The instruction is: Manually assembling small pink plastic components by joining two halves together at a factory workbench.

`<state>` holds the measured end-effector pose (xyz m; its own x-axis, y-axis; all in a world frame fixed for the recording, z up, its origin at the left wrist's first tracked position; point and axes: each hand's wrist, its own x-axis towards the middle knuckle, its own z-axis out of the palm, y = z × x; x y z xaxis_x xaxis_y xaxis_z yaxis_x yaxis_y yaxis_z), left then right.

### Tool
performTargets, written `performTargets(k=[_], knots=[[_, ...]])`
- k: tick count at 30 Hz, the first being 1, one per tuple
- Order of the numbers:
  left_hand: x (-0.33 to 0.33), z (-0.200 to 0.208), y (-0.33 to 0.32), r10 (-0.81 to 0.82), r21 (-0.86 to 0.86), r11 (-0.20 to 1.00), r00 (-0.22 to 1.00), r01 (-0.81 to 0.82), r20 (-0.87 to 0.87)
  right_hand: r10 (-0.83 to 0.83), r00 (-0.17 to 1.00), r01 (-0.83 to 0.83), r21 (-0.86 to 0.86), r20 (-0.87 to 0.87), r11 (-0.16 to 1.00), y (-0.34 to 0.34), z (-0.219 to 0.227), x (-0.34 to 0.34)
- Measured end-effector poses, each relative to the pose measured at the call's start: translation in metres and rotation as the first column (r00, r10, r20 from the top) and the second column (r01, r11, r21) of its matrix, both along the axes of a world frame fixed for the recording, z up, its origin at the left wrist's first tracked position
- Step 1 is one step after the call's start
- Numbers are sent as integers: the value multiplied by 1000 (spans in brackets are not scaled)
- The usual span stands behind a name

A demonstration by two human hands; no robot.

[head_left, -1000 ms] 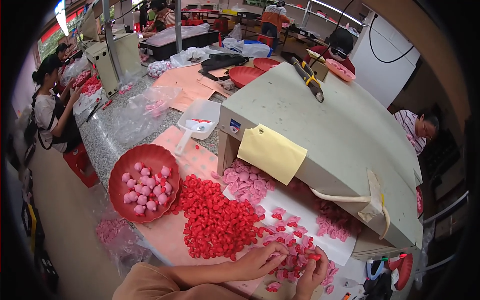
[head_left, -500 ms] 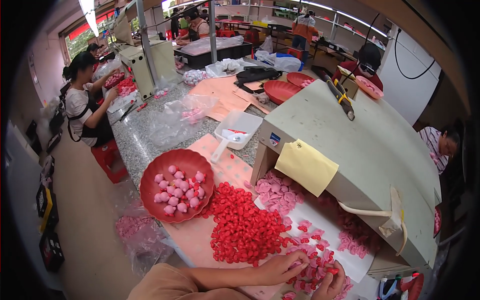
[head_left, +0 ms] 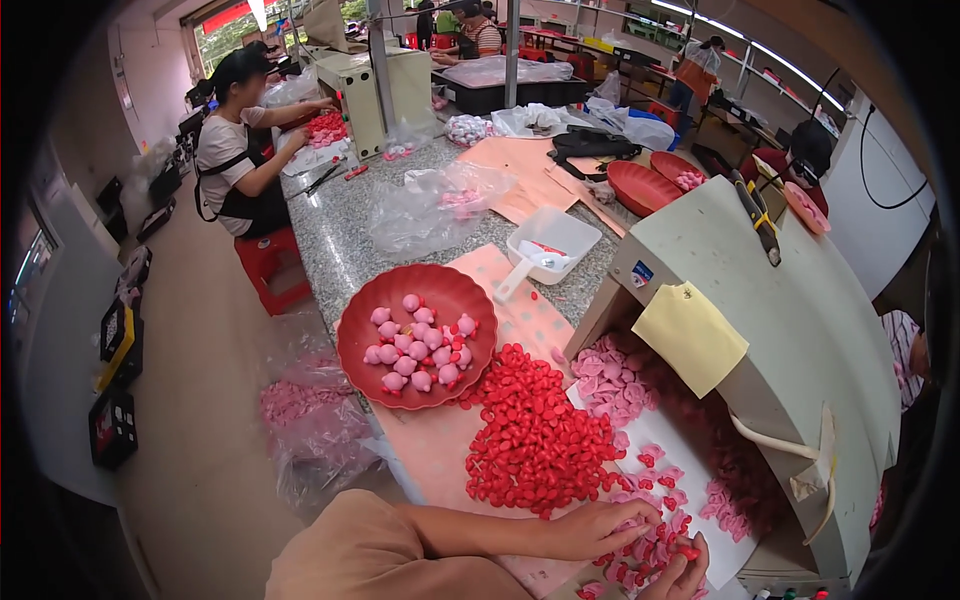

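Note:
My left hand (head_left: 600, 528) reaches in from the lower edge, its fingers curled and pressed together over a scatter of pink pieces with red parts (head_left: 655, 500). What its fingertips hold, if anything, is hidden. Close beside it, my right hand (head_left: 680, 578) pinches a small glossy red piece (head_left: 688, 553) between thumb and fingers. A large heap of small red oval pieces (head_left: 540, 430) lies just beyond my left hand. Past the heap, a red scalloped bowl (head_left: 362, 298) holds several round pink pieces with small red parts (head_left: 430, 340).
A grey machine housing (head_left: 790, 290) with a yellow paper and pliers (head_left: 757, 222) stands at the right, flat pink pieces (head_left: 612, 380) under its edge. A clear scoop (head_left: 553, 240) and plastic bag (head_left: 430, 215) lie farther back. A co-worker (head_left: 240, 150) sits at the far left.
The whole scene has shifted right in the picture as my head turned. My hands stay close together over the pink pieces, and the red piece remains in my right fingers.

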<state>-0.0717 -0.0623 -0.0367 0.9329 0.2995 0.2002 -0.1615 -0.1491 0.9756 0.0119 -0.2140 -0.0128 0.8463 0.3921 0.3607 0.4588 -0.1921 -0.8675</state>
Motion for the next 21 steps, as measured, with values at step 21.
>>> performTargets(k=[21], knots=[[3, 12, -2, -58, -43, 997, 997, 56, -53, 42, 987, -44, -6, -155, 999, -6, -6, 3]])
